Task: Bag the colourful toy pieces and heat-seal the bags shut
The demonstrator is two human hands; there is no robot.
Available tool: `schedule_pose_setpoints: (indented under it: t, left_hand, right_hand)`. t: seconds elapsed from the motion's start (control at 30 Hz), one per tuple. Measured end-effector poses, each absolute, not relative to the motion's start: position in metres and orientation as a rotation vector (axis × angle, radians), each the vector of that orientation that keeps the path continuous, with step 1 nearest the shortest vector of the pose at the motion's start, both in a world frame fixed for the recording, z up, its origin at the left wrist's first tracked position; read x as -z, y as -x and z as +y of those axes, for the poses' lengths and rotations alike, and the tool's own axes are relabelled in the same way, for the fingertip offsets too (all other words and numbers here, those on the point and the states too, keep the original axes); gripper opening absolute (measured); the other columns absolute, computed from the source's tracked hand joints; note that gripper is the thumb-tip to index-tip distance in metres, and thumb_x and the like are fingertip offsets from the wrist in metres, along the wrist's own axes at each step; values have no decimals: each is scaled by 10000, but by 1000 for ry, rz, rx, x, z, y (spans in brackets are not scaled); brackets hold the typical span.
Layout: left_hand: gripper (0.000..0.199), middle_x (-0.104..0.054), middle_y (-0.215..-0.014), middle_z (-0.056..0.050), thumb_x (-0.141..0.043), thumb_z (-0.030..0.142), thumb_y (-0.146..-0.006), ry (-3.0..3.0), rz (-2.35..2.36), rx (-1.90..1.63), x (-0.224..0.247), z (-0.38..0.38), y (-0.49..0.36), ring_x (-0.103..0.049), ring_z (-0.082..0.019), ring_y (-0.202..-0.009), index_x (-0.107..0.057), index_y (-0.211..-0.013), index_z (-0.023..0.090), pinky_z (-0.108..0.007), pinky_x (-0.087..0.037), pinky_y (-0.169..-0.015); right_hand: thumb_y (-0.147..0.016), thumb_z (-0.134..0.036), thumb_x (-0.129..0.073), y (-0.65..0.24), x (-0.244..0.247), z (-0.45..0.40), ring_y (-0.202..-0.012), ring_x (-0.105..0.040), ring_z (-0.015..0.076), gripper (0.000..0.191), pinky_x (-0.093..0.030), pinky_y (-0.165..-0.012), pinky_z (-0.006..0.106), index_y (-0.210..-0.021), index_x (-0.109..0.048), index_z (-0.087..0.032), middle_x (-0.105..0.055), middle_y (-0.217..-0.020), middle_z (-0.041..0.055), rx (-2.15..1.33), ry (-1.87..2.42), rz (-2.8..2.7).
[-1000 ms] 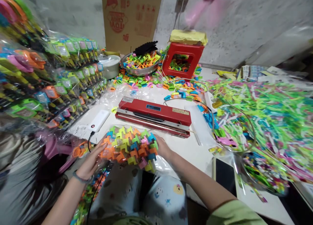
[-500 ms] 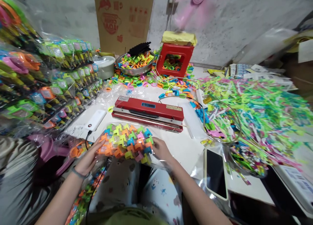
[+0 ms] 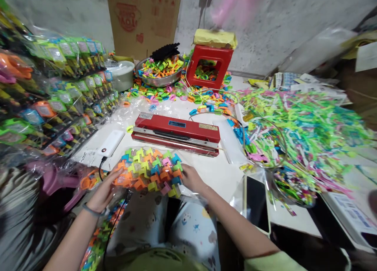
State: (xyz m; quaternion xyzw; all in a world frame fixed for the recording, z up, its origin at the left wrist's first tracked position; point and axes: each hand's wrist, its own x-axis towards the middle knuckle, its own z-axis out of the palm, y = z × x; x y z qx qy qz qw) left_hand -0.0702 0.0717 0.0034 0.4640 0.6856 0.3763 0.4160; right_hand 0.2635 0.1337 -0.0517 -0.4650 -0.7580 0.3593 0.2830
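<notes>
A clear plastic bag of colourful small plastic pieces point(image 3: 151, 171) spans the space between my hands, just above my lap at the table's front edge. My left hand point(image 3: 107, 188) grips its left end, with a band around the wrist. At the other end, my right hand point(image 3: 191, 178) has its fingers closed on the bag, partly hidden by it. Orange, yellow, green, blue and pink pieces show in rows through the film. Right behind the bag lies a red bag sealer point(image 3: 178, 129) with a metal strip along its front.
Packed bags point(image 3: 61, 94) pile up on the left, near a white power bank point(image 3: 113, 142). Behind are a metal bowl point(image 3: 160, 81) and a red stool point(image 3: 193, 71). Colourful strips point(image 3: 297, 121) heap on the right, with a phone point(image 3: 257, 204) in front. Another person's leg point(image 3: 20, 220) shows left.
The view has shifted slightly, so the pile at left and the table contents sit a little differently in frame. Both hands still hold the bag in nearly the same place.
</notes>
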Motion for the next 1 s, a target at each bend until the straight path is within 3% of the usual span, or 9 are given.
schedule_pose_setpoints:
  t: [0.13, 0.3, 0.5, 0.63, 0.7, 0.83, 0.9, 1.0]
  left_hand:
    - [408, -572, -1372, -54, -627, 443, -731, -795, 1660, -908, -22, 77, 55, -408, -270, -1374, -699, -1087, 258, -371, -438, -1052]
    - [362, -478, -1466, -13, -685, 457, -733, -621, 1601, -980, -14, 80, 60, -328, -253, -1420, -718, -1037, 265, -356, -361, -1107]
    - [467, -564, -1385, -65, -715, 432, -721, -615, 1564, -1029, -12, 78, 59, -390, -268, -1384, -696, -1139, 225, -312, -453, -1030]
    - [512, -551, -1399, -68, -616, 464, -801, -727, 1535, -972, -18, 79, 55, -426, -261, -1361, -635, -1252, 222, -315, -471, -1021]
    - [585, -473, -1468, -63, -543, 504, -854, -816, 1524, -927, -18, 81, 59, -405, -256, -1375, -527, -1377, 240, -345, -443, -1055]
    - [808, -287, -1570, -101, -502, 561, -884, -1186, 1673, -977, -24, 84, 69, -305, -255, -1429, -166, -1551, 252, -405, -311, -1147]
    - [830, -265, -1578, -118, -537, 551, -873, -1581, 1798, -1009, -36, 83, 62, -245, -275, -1452, -175, -1550, 235, -451, -226, -1178]
    - [645, -305, -1567, -73, -512, 516, -905, -2281, 1681, -752, -60, 80, 27, -176, -314, -1467, -366, -1486, 278, -547, -118, -1185]
  right_hand:
    - [-844, -259, -536, -268, 51, 117, -782, -619, 188, 194, -486, -708, 283, -980, -655, -188, -682, -890, 52, -972, 1342, -1759]
    - [-886, -377, -536, -261, 53, 113, -719, -599, 183, 241, -472, -664, 265, -856, -670, -179, -667, -782, 42, -992, 1228, -1881]
    - [-898, -402, -519, -252, 60, 120, -739, -609, 201, 244, -482, -721, 302, -850, -653, -204, -677, -809, 57, -874, 1154, -1989]
    - [-907, -374, -468, -249, 54, 116, -764, -620, 210, 251, -485, -746, 320, -852, -643, -204, -677, -822, 71, -856, 1154, -1983]
    - [-911, -348, -449, -251, 50, 110, -748, -625, 210, 250, -490, -723, 317, -854, -642, -200, -679, -817, 73, -901, 1218, -1927]
    - [-889, -346, -501, -259, 48, 92, -832, -652, 222, 234, -508, -772, 335, -1028, -612, -195, -697, -947, 82, -946, 1312, -1739]
    - [-870, -345, -529, -261, 49, 85, -871, -647, 223, 245, -504, -812, 350, -1052, -598, -196, -688, -988, 87, -934, 1262, -1759]
    - [-818, -357, -604, -259, 47, 79, -834, -626, 212, 240, -500, -781, 339, -1004, -611, -206, -678, -942, 63, -960, 1225, -1852]
